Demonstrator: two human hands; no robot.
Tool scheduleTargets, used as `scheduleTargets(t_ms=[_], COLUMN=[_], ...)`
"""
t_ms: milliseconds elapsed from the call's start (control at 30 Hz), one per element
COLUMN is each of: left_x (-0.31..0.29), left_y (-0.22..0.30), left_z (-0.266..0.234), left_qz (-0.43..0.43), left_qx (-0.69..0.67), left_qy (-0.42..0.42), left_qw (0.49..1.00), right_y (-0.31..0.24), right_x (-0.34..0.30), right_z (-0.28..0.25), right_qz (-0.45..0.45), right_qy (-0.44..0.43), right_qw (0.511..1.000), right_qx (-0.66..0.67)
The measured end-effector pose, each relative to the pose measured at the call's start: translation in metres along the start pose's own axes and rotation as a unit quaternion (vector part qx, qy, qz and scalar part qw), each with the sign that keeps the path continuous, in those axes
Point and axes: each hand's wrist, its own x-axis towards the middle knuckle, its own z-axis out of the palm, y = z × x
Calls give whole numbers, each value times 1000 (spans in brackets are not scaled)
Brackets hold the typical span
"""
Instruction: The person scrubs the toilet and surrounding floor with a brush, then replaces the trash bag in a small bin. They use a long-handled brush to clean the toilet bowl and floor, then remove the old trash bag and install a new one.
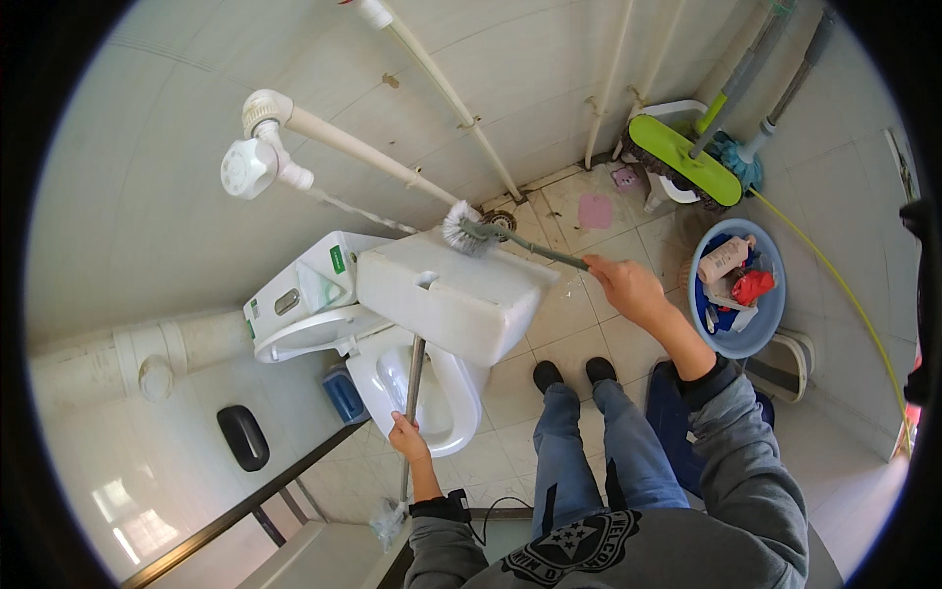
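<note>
brush (520,241) points left, long axis slightly aslant.

"Bottom of the frame, and there it is: a long-sleeved grey sweatshirt (687,545)!"

"With a black emblem (564,542) on it, stars in the middle, lettering around!"

"Right of centre, a black cuff (713,383); its twin sits lower left. Beyond them, the right hand (628,290) and left hand (410,442), both bare!"

"Lower centre now: blue jeans (638,447), black streaks (614,483) on the legs, and dark, rounded shoes (600,369)!"
</note>
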Motion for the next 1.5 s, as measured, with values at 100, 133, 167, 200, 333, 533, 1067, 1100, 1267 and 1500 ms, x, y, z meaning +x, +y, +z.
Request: scheduleTargets(t_ms=[100, 133, 167, 200, 333, 533, 1067, 1100, 1267, 1500], left_x=[9, 12, 15, 18, 27, 38, 58, 61, 63, 77], left_y=[15, 20, 25, 30, 45, 44, 36, 34, 34, 38], left_z=[2, 4, 4, 4, 8, 10, -12, -17, -18, -33], left_qz=[19, 24, 29, 32, 15, -1, 9, -8, 5, 29], left_qx=[18, 30, 42, 53, 37, -16, 29, 59, 84, 116], left_qy=[-7, -11, -14, -19, -6, 40, 36, 31, 4, 22], left_qw=[1000, 999, 999, 998, 999, 999, 999, 998, 996, 993], right_y=[-2, -3, -5, -7, -8, 14, 46, 56, 48, 53], right_x=[7, 10, 13, 19, 56, 50, 40, 29, 61, 39], right_z=[-13, -16, -16, -14, 10, 4, 21, 12, 36, 28], right_qz=[-4, -24, -46, -51, -26, -28, -5, 33, -28, -22], right_qy=[-11, -16, -22, -19, -10, -13, -54, -81, -57, -86], right_qw=[1000, 998, 995, 994, 997, 997, 993, 993, 997, 991], right_qx=[22, 56, 88, 99, 68, 76, 103, 78, 46, 95])
